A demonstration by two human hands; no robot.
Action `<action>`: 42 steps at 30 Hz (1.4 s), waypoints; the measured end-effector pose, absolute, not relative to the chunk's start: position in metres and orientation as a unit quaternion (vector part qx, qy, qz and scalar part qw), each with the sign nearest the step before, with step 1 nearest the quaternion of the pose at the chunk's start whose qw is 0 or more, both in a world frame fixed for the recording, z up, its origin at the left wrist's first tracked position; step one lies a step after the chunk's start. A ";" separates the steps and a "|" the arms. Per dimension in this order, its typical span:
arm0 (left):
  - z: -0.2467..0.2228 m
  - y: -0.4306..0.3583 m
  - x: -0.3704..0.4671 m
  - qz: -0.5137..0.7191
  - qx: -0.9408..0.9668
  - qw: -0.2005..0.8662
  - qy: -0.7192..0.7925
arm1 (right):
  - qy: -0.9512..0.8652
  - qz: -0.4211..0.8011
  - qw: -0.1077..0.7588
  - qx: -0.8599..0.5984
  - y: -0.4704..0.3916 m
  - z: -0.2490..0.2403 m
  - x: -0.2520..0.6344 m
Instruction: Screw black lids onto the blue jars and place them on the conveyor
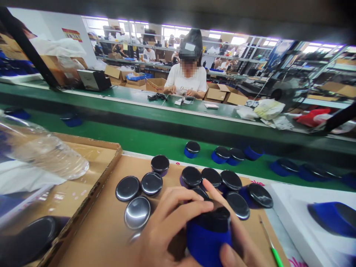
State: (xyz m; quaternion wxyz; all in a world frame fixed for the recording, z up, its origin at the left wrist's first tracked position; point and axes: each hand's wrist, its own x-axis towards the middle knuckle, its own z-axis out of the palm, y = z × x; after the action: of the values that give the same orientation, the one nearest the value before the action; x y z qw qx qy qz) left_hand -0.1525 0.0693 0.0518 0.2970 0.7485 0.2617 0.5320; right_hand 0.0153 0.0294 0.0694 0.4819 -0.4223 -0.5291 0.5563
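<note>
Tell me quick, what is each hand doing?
Left hand: fingers curled around the blue round piece.
Right hand: also gripping that blue round piece, thumb on its side.

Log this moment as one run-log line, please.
left hand: grips blue jar | right hand: on jar | loose lids: on cardboard

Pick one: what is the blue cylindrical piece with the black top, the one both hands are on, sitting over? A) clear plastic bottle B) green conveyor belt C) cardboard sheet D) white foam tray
C: the left hand and right hand grip the blue piece over the brown cardboard sheet, among loose black-topped discs; the green belt lies farther back.
</note>
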 end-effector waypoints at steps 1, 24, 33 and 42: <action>0.051 0.070 -0.153 0.511 0.770 0.273 0.267 | -0.526 0.575 0.476 -0.408 0.029 0.063 0.017; 0.042 0.095 -0.178 0.471 0.745 -0.029 0.472 | -0.748 0.086 0.025 -0.658 0.258 0.052 -0.043; 0.039 0.096 -0.177 0.468 0.726 0.060 0.500 | -0.737 0.215 0.174 -0.617 0.225 0.069 0.013; 0.048 0.083 -0.171 0.446 0.714 0.374 0.388 | -0.627 0.550 0.413 -0.366 0.081 0.091 0.008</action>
State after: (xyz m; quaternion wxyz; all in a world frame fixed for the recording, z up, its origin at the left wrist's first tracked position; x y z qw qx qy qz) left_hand -0.1706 0.0832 0.0479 0.3743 0.7141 0.3883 0.4462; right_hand 0.0075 0.0808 0.0913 0.4129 -0.3662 -0.6270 0.5497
